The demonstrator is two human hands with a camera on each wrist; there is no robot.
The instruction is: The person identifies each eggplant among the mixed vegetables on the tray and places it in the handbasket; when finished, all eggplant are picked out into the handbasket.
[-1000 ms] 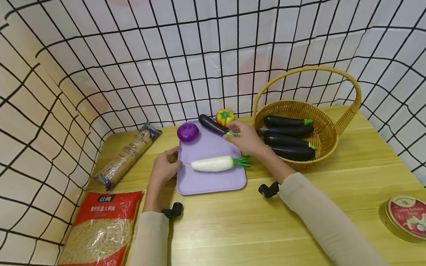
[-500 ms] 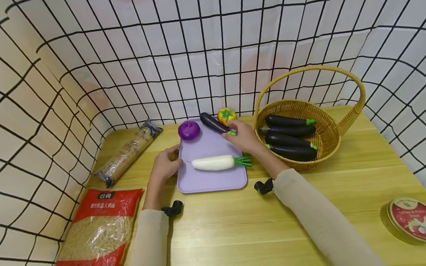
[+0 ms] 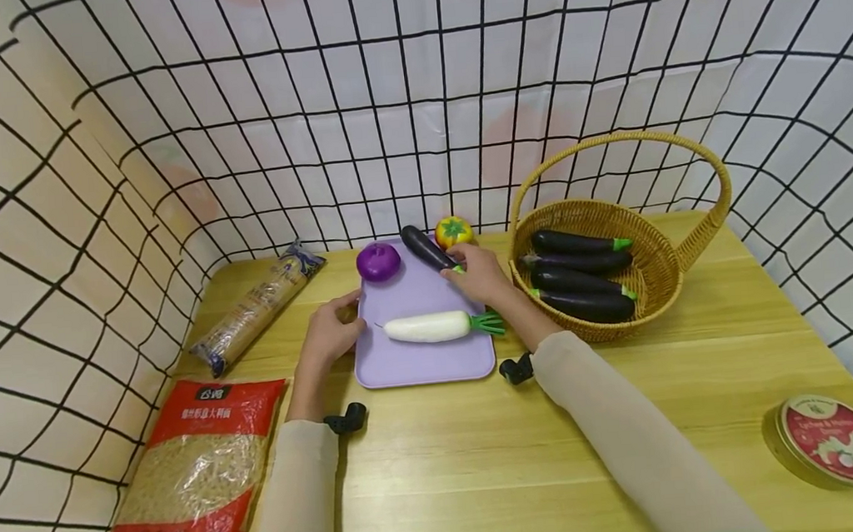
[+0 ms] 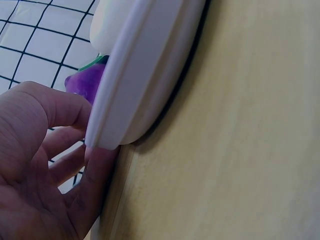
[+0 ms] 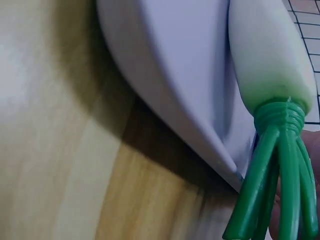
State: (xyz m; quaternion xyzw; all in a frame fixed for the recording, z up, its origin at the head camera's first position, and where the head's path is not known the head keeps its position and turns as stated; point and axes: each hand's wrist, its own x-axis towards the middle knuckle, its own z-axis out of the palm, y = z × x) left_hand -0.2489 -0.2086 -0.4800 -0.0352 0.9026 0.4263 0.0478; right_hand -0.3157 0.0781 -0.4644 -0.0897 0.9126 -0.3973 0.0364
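Observation:
A lilac tray (image 3: pixel 404 369) lies on the table, seen in all three views. My left hand (image 3: pixel 330 332) holds its left rim; in the left wrist view, fingers of the left hand (image 4: pixel 55 145) meet the rim from above and below. At the tray's far right, my right hand (image 3: pixel 482 277) pinches the green stem end of an eggplant (image 3: pixel 425 246). A white radish (image 3: pixel 428 328) lies across the tray, its green stalks (image 5: pixel 282 165) sticking out past the right rim. A purple onion-like vegetable (image 3: pixel 379 262) sits at the far left corner. In the right wrist view, the radish stalks hide most of the right hand.
A yellow-red tomato-like vegetable (image 3: pixel 454 231) is beside the eggplant. To the right stands a wicker basket (image 3: pixel 668 280) with several eggplants and a tall handle. On the left lie a noodle packet (image 3: pixel 257 308) and a red pasta bag (image 3: pixel 198 468). A round tin (image 3: pixel 831 439) sits front right.
The right wrist and forearm have swung left and the right hand has turned slightly, its fingers staying at the eggplant's stem end. The left hand stays at the tray rim.

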